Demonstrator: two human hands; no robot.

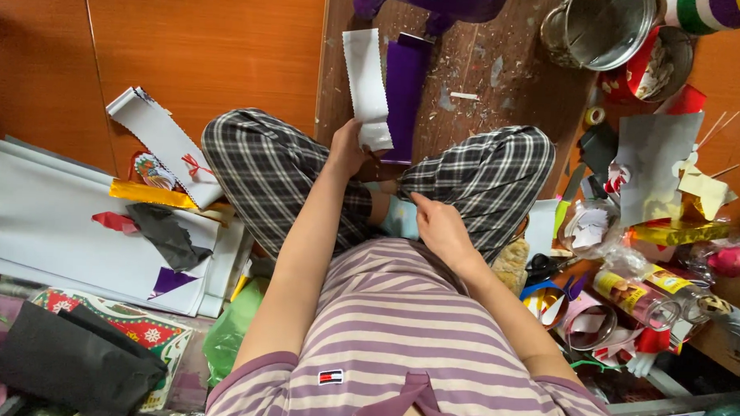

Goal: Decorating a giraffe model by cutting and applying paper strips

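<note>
striped shirt above littered wooden floor.

1. The wooden floor is littered with small paper scraps.
2. A purple sheet lies on it, just beyond the crossed legs.
3. A metal pot stands toward its far right edge.
4. White sheets pile along the left edge; mixed paper and bottles crowd the right.
</note>
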